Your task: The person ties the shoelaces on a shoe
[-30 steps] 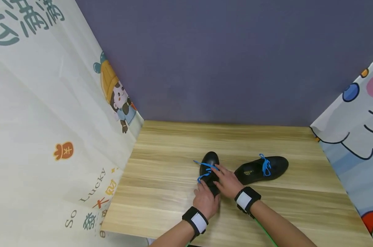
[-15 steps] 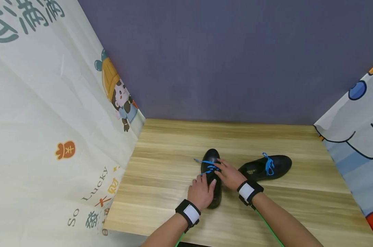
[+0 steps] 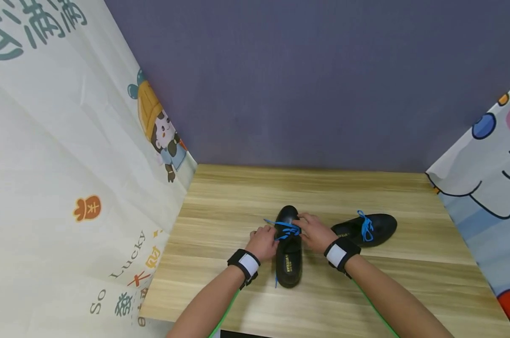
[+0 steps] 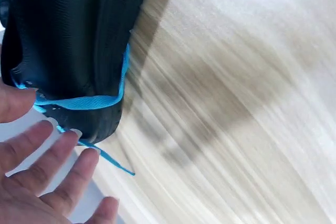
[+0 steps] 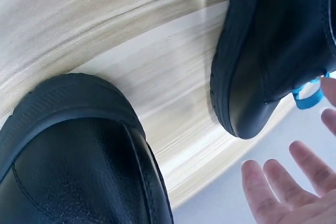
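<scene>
A black lace-up shoe (image 3: 288,213) stands toe away on the wooden table, its blue lace (image 3: 289,229) in loops across the front and one end hanging out to the left. Beside its left flank is my left hand (image 3: 262,243); in the left wrist view the fingers (image 4: 65,145) are spread near the lace, with a gap between thumb and index finger. From the right, my right hand (image 3: 315,232) reaches over the laced part. The right wrist view shows its fingers (image 5: 283,187) extended, the thumb right at a blue loop (image 5: 307,98).
To the right lies the other black shoe (image 3: 383,230), toe to the right, with its blue lace in a bow (image 3: 366,227); my right wrist overlaps its heel. Behind the table (image 3: 238,188) rises a dark grey-blue panel (image 3: 280,94). Printed cloths (image 3: 90,155) hang at both sides.
My left hand has moved from the shoe's heel part up and left to its flank, uncovering the insole. A lace end now shows near the heel. The right hand stays at the lacing.
</scene>
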{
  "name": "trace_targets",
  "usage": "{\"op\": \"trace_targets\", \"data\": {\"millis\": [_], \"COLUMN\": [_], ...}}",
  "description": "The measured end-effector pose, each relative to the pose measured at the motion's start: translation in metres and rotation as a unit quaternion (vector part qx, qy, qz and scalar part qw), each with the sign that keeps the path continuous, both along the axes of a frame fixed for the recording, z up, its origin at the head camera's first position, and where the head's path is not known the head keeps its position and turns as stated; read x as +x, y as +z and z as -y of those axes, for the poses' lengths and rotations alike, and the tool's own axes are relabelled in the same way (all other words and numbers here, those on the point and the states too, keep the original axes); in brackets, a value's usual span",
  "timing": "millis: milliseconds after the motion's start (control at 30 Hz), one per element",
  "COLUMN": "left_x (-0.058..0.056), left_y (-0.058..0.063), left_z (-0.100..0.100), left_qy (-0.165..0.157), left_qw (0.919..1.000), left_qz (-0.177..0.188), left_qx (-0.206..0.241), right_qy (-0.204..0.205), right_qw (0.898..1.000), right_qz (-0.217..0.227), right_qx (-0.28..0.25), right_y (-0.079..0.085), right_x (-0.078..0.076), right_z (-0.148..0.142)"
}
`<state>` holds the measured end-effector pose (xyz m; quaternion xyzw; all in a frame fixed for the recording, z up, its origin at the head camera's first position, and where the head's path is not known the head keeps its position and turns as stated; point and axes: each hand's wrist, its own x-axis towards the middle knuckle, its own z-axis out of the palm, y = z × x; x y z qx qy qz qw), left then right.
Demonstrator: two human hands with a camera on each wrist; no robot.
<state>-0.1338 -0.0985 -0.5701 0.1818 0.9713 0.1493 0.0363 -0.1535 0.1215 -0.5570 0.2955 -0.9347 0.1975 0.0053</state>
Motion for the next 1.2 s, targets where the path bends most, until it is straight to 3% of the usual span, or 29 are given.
{"op": "trace_targets", "data": {"millis": [400,533,700,1000,1200], "left_x": [-0.011,-0.013,-0.017,-0.018,-0.019], "left_y": [-0.005,-0.005,0.0,0.006,0.013], "left_z": [-0.003,-0.003,-0.002,0.001,0.003], "left_qy": [-0.058,-0.062,-0.055,-0.093,-0.085], "left_qw": [0.9973,0.9962,0.9949,0.9903,0.9888], "left_qz": [0.022,0.02,0.027,0.059,0.078], "left_qx": [0.039,0.058,0.081,0.085,0.095], "right_qy": [0.004,0.01,0.005,-0.006,0.004], "right_qw": [0.998,0.996,0.996,0.997,0.997], "right_qz": [-0.056,-0.067,-0.057,-0.014,0.002], "right_qx": [0.035,0.051,0.07,0.077,0.073], "right_y": [-0.01,-0.008,-0.002,0.019,0.034], "right_x": [0.0,-0.001,-0.005,-0.005,-0.006], "right_z": [0.005,0.003,-0.003,-0.016,-0.018]}}
